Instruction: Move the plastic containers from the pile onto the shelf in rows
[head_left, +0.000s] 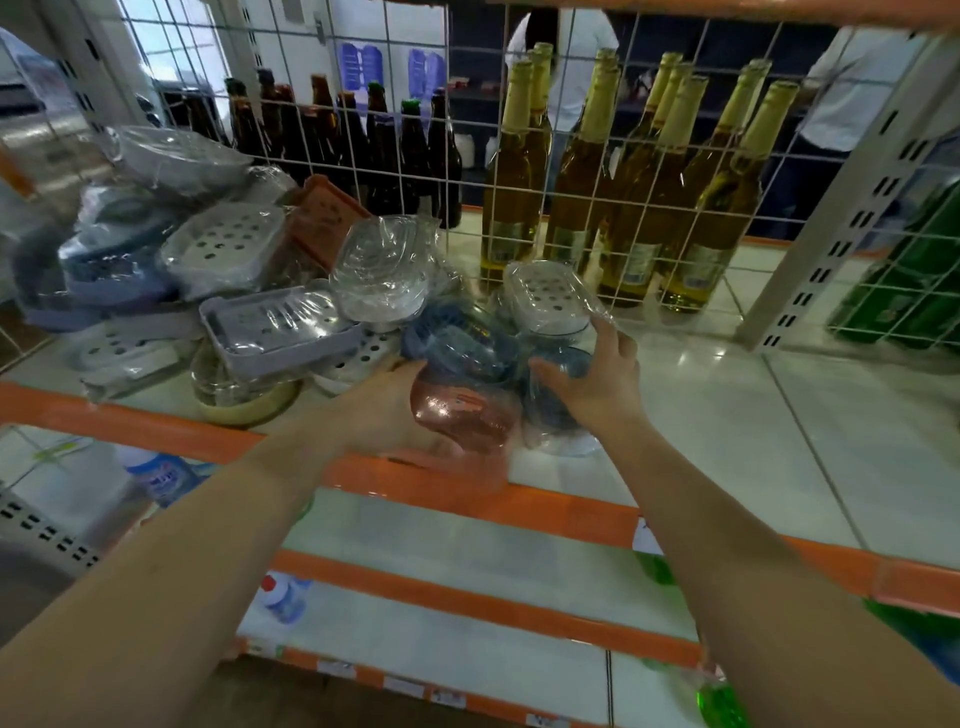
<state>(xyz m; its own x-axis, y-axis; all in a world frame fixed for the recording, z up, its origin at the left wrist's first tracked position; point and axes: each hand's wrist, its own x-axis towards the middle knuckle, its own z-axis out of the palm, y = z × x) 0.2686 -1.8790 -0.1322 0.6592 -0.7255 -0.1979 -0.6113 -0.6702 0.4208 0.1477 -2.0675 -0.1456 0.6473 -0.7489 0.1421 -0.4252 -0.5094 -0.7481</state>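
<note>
A pile of wrapped plastic containers (228, 280) covers the left half of the white shelf (727, 415). My left hand (384, 410) grips a pink transparent container (462, 410) at the shelf's front edge. Just to its right, my right hand (597, 379) holds a blue transparent container (561, 395), with a white perforated container (550, 296) stacked above it and touching my fingertips. A darker blue container (457, 338) lies between the two hands. A clear oval container (379, 270) leans behind them.
A white wire grid (519, 156) backs the shelf, with dark brown bottles (374, 145) and gold-capped bottles (623, 182) behind it. An orange rail (571, 509) edges the shelf front. Green bottles (909, 280) stand far right. Lower shelves hold more goods.
</note>
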